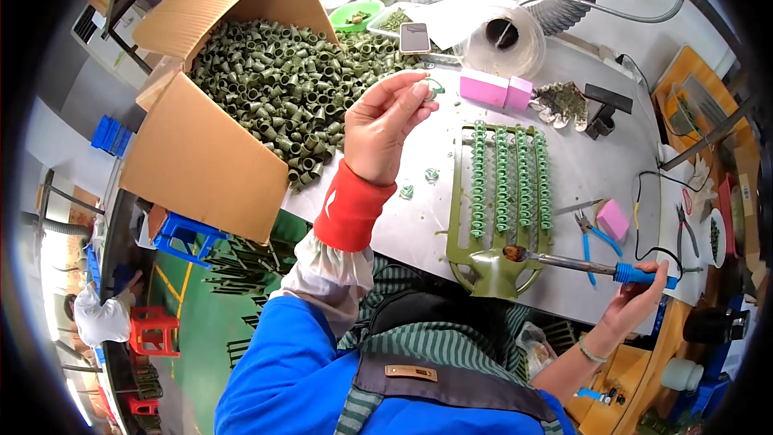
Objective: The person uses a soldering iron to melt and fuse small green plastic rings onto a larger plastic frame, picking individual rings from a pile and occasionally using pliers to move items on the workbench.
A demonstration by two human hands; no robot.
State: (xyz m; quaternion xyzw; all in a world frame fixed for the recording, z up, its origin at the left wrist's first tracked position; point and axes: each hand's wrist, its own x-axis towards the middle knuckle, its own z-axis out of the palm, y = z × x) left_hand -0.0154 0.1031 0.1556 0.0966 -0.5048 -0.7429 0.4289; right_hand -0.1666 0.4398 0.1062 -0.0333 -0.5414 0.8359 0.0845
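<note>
My left hand (382,125), in a red cuff, pinches a small green ring-like piece (435,89) above the table. My right hand (632,306) grips the blue handle of a soldering iron (572,263), its dark tip over the lower part of an olive plastic frame (489,267). Several rows of light green coil-like pieces (502,181) line that frame. Two loose green pieces, one (432,174) above the other (407,192), lie on the white table (411,229) between my left forearm and the frame.
An open cardboard box (205,157) spills olive cone-shaped parts (266,80) at the left. Behind are a phone (415,38), pink blocks (483,89) and a plastic film roll (523,44). Blue-handled pliers (586,242) and a pink sponge (613,220) lie right of the frame.
</note>
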